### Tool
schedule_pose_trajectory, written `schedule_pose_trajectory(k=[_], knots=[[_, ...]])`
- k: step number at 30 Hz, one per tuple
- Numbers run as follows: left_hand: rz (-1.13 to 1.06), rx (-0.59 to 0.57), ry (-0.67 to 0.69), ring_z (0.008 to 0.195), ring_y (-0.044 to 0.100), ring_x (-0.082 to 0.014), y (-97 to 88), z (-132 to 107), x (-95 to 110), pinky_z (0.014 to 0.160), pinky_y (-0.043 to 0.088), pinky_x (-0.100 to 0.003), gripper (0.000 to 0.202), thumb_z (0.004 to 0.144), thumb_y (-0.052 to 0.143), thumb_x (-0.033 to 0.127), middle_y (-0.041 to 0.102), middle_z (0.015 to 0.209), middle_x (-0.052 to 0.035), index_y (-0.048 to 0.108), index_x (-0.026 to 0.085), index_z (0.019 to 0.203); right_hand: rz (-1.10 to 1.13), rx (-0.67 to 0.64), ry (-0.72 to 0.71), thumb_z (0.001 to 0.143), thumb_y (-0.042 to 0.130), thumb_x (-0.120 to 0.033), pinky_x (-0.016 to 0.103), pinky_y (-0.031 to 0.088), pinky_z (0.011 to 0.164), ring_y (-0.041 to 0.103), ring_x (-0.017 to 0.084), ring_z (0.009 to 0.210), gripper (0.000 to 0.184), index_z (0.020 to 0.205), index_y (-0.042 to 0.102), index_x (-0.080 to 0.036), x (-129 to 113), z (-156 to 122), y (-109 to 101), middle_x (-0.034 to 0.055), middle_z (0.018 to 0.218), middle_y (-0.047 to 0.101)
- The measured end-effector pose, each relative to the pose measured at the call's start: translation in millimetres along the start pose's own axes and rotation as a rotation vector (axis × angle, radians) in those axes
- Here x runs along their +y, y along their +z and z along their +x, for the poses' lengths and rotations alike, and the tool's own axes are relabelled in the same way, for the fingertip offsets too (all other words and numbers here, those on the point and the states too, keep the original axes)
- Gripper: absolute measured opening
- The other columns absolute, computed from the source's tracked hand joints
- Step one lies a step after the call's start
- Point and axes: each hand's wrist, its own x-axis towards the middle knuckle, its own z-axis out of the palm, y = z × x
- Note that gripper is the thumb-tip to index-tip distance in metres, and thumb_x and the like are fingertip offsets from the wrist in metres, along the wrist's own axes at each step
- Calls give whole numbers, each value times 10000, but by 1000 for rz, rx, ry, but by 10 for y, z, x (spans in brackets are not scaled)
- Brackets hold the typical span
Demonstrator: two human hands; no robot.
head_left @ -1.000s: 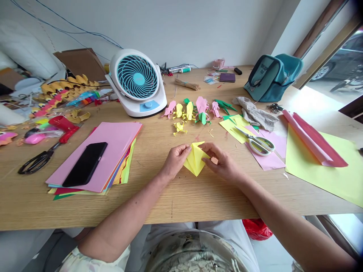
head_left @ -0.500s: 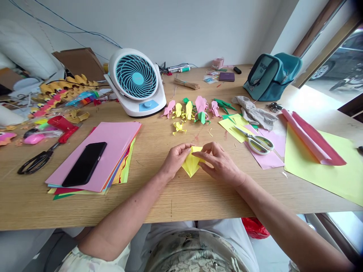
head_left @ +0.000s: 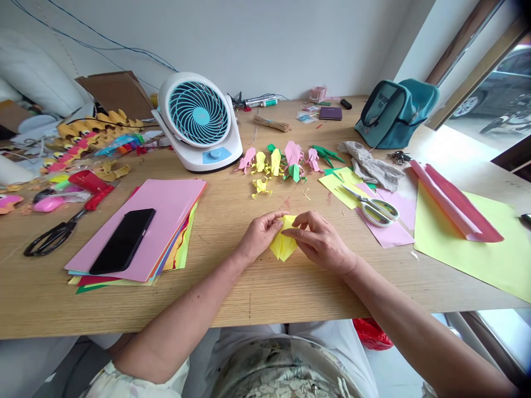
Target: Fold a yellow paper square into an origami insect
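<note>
The person's left hand (head_left: pixel 260 236) and right hand (head_left: pixel 322 243) both pinch 1 folded yellow paper (head_left: pixel 284 251) — the left at its 10 o'clock side, the right at its 2 — above the wooden surface (head_left: pixel 269 296). From that paper, small paper figures (head_left: pixel 276 162) sit at 12 o'clock, a black phone (head_left: pixel 123 241) on a pink-topped paper stack (head_left: pixel 174 207) at 9, and scissors (head_left: pixel 379 212) between 2 and 3.

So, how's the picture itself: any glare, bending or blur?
In the head view, glare whitens the far right of the table; in the same view, the right forearm looks stretched toward the corner, probably by a wide lens; also there, the left hand, right hand and yellow paper look fairly sharp, while the car outside seems hazy.
</note>
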Motion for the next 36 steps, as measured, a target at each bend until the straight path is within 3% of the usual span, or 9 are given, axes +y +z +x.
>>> schedule_pose_trajectory(k=[6,13,18,21,27,32,36], knots=[[-100,-28,-44,790,596,-135,14,-19,26,727,484,-231,469,861,674,425,627,879,-25,625,160,1244,89,78,62,930,485,-69,327,494,721,545,185,859,343,1172,646,-252,9,-17,13,83,994,533],[33,37,9,674,579,-90,4,-2,8,592,454,-192,375,855,661,387,586,943,-26,653,173,1162,189,169,238,912,483,-55,297,468,683,551,167,802,307,1086,664,-231,-15,21,25,55,901,539],[173,97,81,647,560,-78,1,-1,6,599,460,-194,296,865,632,309,612,962,-37,669,168,1123,302,170,429,829,460,-5,285,432,645,536,168,777,421,1115,667,-233,33,19,47,39,885,557],[255,123,116,643,546,-70,4,-8,13,602,456,-187,267,857,633,257,630,981,-38,684,180,1108,352,161,484,848,469,-48,293,424,672,525,176,793,383,1104,683,-236,88,-9,66,27,846,520],[221,85,104,690,609,-98,-5,-14,40,632,480,-202,273,861,628,266,662,954,-42,664,169,1114,451,123,483,875,503,-91,330,443,784,546,195,903,266,1026,667,-237,147,-14,45,45,938,544],[183,46,72,717,627,-109,-25,-7,78,659,491,-216,275,862,628,285,668,962,-48,671,161,1103,485,82,319,879,515,-87,400,445,932,519,229,1100,231,1005,619,-251,172,7,-26,73,1097,530],[160,31,76,747,629,-108,-51,1,103,703,495,-219,251,861,623,266,686,984,-50,679,162,1083,479,78,272,895,531,-106,423,445,949,522,238,1135,170,966,592,-247,201,10,-100,82,1103,536]])
